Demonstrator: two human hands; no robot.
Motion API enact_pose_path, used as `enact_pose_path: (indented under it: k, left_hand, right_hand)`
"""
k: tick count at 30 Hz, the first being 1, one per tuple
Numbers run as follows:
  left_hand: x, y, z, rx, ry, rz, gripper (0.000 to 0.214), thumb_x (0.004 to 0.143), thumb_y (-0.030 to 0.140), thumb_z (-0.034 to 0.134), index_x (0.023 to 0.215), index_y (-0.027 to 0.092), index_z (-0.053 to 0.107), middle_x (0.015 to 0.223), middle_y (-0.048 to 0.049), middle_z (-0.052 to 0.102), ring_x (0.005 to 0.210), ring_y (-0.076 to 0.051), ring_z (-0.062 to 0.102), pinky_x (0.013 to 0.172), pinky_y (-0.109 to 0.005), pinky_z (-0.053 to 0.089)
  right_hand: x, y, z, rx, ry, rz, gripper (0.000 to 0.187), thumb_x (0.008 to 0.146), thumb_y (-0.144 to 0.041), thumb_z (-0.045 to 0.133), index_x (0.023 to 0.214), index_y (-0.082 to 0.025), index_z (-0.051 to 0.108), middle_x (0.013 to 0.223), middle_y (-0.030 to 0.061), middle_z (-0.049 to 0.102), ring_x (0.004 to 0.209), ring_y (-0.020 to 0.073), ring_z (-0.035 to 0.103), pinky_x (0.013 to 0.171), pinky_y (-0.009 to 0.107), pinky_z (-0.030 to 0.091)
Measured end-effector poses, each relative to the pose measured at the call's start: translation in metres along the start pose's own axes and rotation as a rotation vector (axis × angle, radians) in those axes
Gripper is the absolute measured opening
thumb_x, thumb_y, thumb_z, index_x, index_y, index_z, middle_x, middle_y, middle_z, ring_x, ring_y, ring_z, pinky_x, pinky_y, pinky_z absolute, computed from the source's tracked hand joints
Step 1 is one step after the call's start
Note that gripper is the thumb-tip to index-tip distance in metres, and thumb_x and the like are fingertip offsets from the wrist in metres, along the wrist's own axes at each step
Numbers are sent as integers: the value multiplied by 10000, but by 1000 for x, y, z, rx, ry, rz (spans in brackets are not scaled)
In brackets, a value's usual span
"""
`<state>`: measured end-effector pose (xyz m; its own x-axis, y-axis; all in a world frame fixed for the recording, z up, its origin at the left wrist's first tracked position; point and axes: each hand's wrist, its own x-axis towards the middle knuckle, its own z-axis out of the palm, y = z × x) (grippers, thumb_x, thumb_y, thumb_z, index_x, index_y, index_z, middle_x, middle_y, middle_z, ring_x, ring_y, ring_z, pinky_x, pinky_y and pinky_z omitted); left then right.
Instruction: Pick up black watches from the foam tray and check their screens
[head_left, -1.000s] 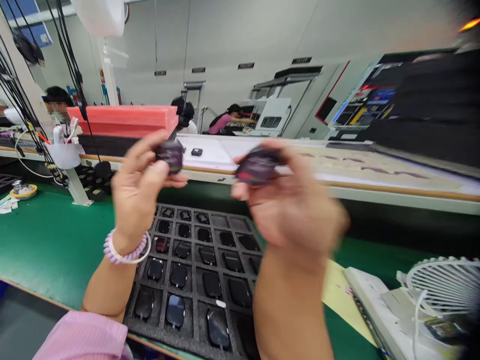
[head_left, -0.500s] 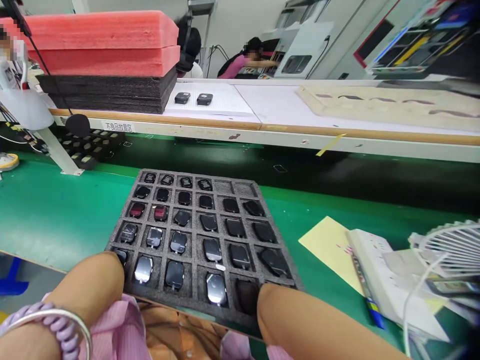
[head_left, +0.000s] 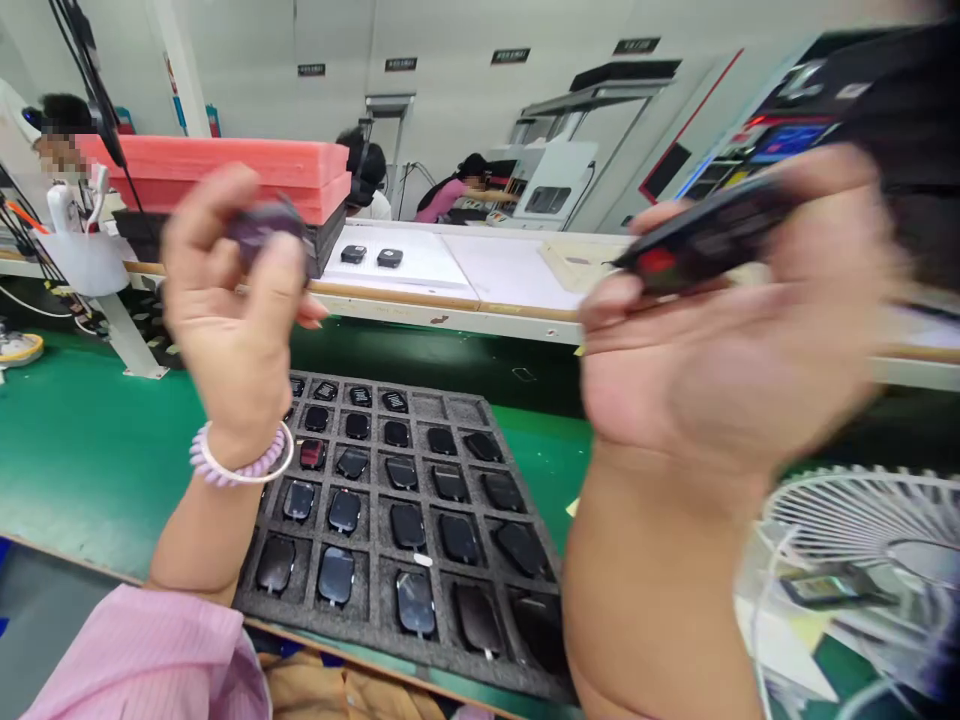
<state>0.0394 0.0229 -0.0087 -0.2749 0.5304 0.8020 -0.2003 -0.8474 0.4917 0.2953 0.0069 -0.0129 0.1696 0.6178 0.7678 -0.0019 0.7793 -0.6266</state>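
forearms [head_left: 206,545] raised; left hand [head_left: 229,330] fingers [head_left: 212,207] curled; right hand [head_left: 720,360] blurred, palm [head_left: 645,385] showing.

red foam slabs [head_left: 296,165] | white cup [head_left: 84,262], left | white fan [head_left: 862,515], right | person in pink [head_left: 448,197], behind

In your left grip [head_left: 232,320], one piece [head_left: 259,232] looks purplish black; in your right grip [head_left: 720,360], the other piece [head_left: 712,235] is black with a red patch. Below both, the tray [head_left: 427,406] is speckled dark grey, the worktop [head_left: 82,450] green. Beyond your left grip, the foam [head_left: 289,160] is coral; below it, your sleeve [head_left: 142,650] is striped pink.
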Motion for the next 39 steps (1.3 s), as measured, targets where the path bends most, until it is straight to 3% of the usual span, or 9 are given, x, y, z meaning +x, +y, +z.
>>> enact_pose_path:
  k: [3, 6, 8, 14, 20, 26, 29, 34, 39]
  left_hand:
    - [-13, -38, 27, -43, -283, -319, 477, 773, 133, 734, 1195, 227, 533, 934, 6, 618, 600, -62, 596, 486, -133, 503]
    - [-39, -79, 52, 15, -529, -725, 549, 766, 24, 623, 1257, 186, 440, 1049, -40, 611, 626, -69, 638, 596, -190, 567]
    - [-54, -104, 64, 173, -663, -819, 534, 826, 51, 580, 1304, 178, 378, 1111, -75, 599, 683, -82, 666, 687, -239, 593]
    - [-78, -164, 74, 528, -954, -755, 476, 728, 95, 743, 1157, 137, 541, 865, -37, 613, 768, -201, 652, 814, -403, 567]
    - [-93, -206, 71, 931, -1087, -584, 473, 752, 344, 787, 1185, 243, 624, 1141, -92, 544, 1212, -327, 457, 1090, -487, 378]
    - [-91, -210, 71, 1050, -1230, -519, 601, 770, 523, 754, 1305, 297, 599, 1253, -115, 528, 1229, -342, 434, 1070, -481, 370]
    - [-76, -201, 61, 1051, -1228, -497, 546, 848, 492, 669, 1348, 293, 571, 1258, -112, 570, 1238, -331, 455, 1070, -472, 374]
    - [-60, -187, 36, 986, -1226, -542, 194, 868, 261, 601, 992, 210, 741, 1017, -70, 716, 1006, -241, 635, 978, -356, 459]
    - [-64, -181, 28, 926, -1188, -576, 165, 847, 209, 595, 806, 189, 754, 846, -53, 746, 852, -215, 682, 875, -292, 500]
  right_hand:
    - [-14, 14, 10, 154, 124, 102, 357, 801, -332, 841, 1039, -253, 586, 911, 13, 651, 671, 146, 597, 511, 196, 473]
    - [-33, 45, 4, 153, 174, 340, 505, 662, -326, 907, 1022, -217, 570, 858, 27, 670, 521, 109, 522, 441, 180, 421]
    - [-41, 66, -10, 153, 148, 485, 549, 640, -344, 904, 1051, -209, 565, 853, 30, 675, 495, 105, 521, 431, 183, 408]
    - [-53, 107, -58, 203, -17, 714, 583, 640, -297, 765, 1167, -218, 530, 1004, 79, 691, 672, 189, 664, 585, 269, 542]
    - [-61, 136, -85, 79, -114, 713, 687, 637, -246, 744, 1272, -215, 484, 1018, 75, 657, 745, 220, 681, 654, 318, 572]
    - [-65, 172, -108, -251, -145, 650, 494, 638, -216, 705, 1117, -184, 586, 748, -11, 581, 647, 202, 584, 655, 325, 511]
    - [-67, 185, -115, -397, -168, 607, 434, 634, -172, 704, 1062, -191, 632, 715, -23, 564, 647, 196, 530, 696, 325, 477]
    - [-72, 196, -115, -485, -246, 564, 440, 644, -177, 732, 1079, -198, 667, 819, 9, 596, 801, 243, 564, 781, 350, 471]
    - [-76, 198, -115, -452, -324, 541, 487, 701, -242, 718, 1178, -188, 630, 831, 3, 587, 793, 227, 552, 783, 340, 456]
